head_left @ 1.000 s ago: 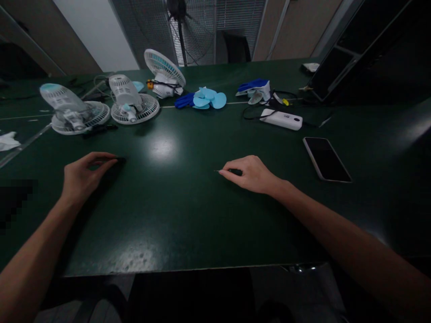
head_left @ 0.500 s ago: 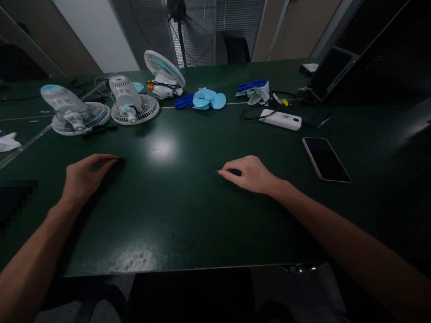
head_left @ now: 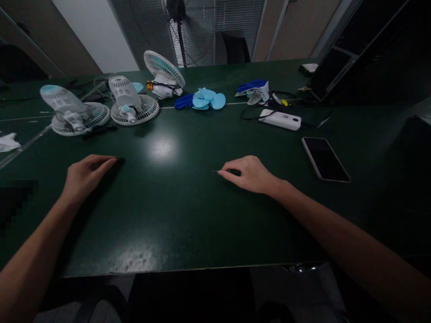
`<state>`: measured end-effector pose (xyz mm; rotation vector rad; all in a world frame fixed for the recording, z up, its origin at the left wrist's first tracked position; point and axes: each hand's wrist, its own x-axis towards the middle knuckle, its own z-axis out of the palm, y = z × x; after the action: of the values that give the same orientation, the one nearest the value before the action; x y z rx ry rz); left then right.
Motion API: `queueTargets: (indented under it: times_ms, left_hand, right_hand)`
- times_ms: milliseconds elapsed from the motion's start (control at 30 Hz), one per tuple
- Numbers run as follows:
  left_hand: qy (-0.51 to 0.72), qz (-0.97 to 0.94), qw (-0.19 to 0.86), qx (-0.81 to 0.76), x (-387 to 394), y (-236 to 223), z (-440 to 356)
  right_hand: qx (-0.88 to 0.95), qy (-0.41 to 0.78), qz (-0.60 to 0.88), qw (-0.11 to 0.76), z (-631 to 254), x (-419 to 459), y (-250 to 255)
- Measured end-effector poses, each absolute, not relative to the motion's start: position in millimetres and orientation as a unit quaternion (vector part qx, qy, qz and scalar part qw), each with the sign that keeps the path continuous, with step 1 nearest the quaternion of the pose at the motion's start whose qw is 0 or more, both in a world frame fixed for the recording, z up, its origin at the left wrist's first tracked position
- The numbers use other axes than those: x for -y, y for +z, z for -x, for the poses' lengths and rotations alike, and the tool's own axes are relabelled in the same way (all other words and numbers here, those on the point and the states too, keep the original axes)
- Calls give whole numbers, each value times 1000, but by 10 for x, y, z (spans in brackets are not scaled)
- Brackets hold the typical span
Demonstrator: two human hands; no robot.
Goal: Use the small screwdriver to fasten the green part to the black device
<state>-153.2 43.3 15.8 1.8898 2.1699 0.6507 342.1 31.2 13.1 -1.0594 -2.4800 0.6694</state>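
My left hand [head_left: 88,176] rests on the dark green table [head_left: 161,215] at the left, thumb and fingertips closed on a small black object [head_left: 120,160] whose kind I cannot make out. Right of the middle, my right hand [head_left: 251,174] is closed around a small screwdriver-like tool with a black handle [head_left: 235,172]. Its thin metal shaft points left, past my thumb and forefinger, low over the tabletop. Part of the handle is hidden in the palm.
Behind my left hand lie two white fans [head_left: 72,112] [head_left: 133,105], with a third fan [head_left: 164,74] farther back. Light blue fan blades [head_left: 208,99], gloves [head_left: 256,91] and a white power bank [head_left: 280,119] with a cable lie along the back. A phone [head_left: 326,159] lies right.
My left thumb and forefinger have drawn a little closer together at the small black object. My right hand and its tool have hardly moved.
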Motion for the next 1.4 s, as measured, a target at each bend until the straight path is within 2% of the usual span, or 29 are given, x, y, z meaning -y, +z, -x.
queueTargets:
  times_ms: [133, 367, 500, 800, 1033, 1400]
  left_hand:
    - [220, -689, 125, -680, -415, 156, 1222]
    - [210, -866, 181, -416, -267, 117, -199]
    - [217, -895, 163, -355, -283, 60, -651]
    - [200, -912, 139, -329, -290, 20, -750]
    - [236, -899, 151, -338, -271, 53, -739]
    - [195, -915, 151, -320, -270, 68, -752]
  right_hand:
    - [880, 234, 368, 186, -3425, -308, 121]
    - [892, 206, 358, 182, -3408, -288, 132]
    - [897, 180, 360, 182, -3391, -286, 139]
    - [896, 176, 367, 178, -3364, -281, 165]
    - [894, 176, 374, 172, -3371, -295, 153]
    - [897, 174, 372, 163, -3349, -274, 194]
